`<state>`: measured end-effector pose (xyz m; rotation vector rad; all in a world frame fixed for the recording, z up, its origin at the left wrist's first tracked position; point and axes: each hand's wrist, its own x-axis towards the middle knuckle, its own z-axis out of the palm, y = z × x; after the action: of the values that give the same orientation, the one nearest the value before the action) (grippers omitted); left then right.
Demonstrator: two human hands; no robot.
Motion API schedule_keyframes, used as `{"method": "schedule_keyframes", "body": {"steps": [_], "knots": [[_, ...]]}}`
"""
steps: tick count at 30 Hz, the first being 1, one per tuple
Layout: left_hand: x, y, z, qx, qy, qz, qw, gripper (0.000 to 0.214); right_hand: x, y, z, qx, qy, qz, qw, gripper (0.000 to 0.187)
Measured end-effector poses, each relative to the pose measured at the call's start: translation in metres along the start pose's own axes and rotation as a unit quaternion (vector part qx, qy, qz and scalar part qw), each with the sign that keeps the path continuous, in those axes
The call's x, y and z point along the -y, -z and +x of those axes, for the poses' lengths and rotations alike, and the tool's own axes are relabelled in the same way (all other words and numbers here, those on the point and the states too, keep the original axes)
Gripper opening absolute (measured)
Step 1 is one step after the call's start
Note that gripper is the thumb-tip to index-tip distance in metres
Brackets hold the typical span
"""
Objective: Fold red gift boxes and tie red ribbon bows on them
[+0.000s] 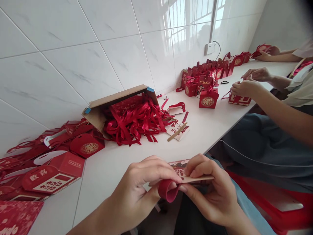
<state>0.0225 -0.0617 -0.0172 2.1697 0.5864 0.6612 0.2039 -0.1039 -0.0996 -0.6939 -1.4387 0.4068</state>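
My left hand point(146, 182) is closed, pinching a red ribbon point(168, 190) that bends into a loop below the fingertips. My right hand point(210, 189) grips a small printed gift box point(180, 164) with a pale edge, its thumb close to the ribbon. Both hands meet over the table's front edge, fingertips nearly touching. Fingers cover most of the box, so its full shape is hidden. Ahead on the white table, a tipped cardboard box point(97, 122) spills a heap of red ribbons point(137, 122).
Red gift boxes point(52, 174) crowd the left, with more point(208, 98) along the wall. A wooden stick point(177, 132) lies on a printed card point(184, 133). At right, a co-worker's hands point(249, 86) handle a red box point(239, 99); another person's hands point(266, 54) work farther back.
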Motion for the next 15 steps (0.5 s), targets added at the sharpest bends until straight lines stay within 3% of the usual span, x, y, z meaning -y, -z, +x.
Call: {"method": "schedule_keyframes", "body": {"steps": [3, 7, 15], "knots": [[-0.0029, 0.0026, -0.0003, 0.027, -0.001, -0.001, 1.000, 0.028, 0.0007, 0.0008, -0.0001, -0.003, 0.023, -0.002, 1.000, 0.029], [-0.0053, 0.0042, 0.0010, 0.019, 0.011, -0.032, 0.999, 0.037, 0.0027, 0.0018, -0.0004, -0.004, 0.050, 0.004, 0.999, 0.032], [-0.0021, 0.0022, 0.0041, 0.026, -0.086, 0.055, 0.994, 0.034, 0.0077, 0.0022, 0.0012, -0.014, 0.079, -0.013, 0.997, 0.023]]}}
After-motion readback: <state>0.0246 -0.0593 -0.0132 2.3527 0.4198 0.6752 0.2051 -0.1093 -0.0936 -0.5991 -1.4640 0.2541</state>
